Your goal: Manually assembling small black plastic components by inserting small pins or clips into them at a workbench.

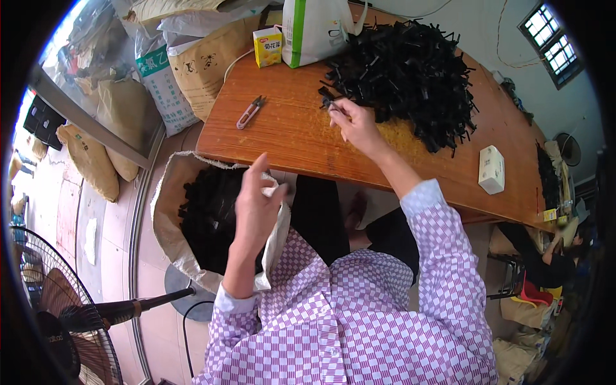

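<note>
My right hand (361,131) reaches over the wooden table (289,141), its thumb and fingers pinched on a small black piece (327,98), perhaps plastic, beside a big heap of similar black pieces (410,77). My left hand (253,202) is raised over the mouth of a white woven sack (173,237), its fingers apart and partly smeared by motion. Many black pieces (208,212) lie inside that sack, at the table's near left edge. A pair of thread snips (250,113) rests on the table, touched by neither hand.
A white and green bag (317,32) and a yellow box (267,47) stand at the table's back. To the right lies a white tissue pack (491,170). Full sacks (208,70) crowd the far left. A fan (64,314) stands near left; another person (555,256) sits at right.
</note>
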Tool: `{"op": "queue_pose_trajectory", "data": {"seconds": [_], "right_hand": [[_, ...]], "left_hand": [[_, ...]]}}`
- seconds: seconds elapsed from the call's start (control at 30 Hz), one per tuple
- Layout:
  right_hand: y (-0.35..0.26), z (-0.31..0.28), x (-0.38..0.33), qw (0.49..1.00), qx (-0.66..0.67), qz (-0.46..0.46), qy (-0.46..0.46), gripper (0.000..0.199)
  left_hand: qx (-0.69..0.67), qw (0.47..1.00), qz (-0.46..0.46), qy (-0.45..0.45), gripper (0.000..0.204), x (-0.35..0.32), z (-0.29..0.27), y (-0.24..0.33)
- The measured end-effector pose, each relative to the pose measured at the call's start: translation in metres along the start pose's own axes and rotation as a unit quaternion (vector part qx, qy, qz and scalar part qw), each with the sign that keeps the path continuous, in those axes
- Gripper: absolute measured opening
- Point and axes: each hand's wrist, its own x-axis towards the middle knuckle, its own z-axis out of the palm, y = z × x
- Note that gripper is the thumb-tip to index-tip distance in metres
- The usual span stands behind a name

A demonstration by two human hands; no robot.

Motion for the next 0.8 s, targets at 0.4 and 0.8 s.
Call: {"op": "queue_pose_trajectory", "data": {"seconds": [0.4,0.8], "right_hand": [[-0.044,-0.037,-0.149,0.897,0.397,0.195,-0.019,0.012],[-0.043,-0.026,-0.197,0.905,0.366,0.202,0.080,0.017]], "left_hand": [[-0.270,0.923,-0.095,-0.257,0.055,0.007,0.115,0.036],[-0.286,0.920,-0.073,-0.257,0.033,-0.025,0.131,0.045]]}}
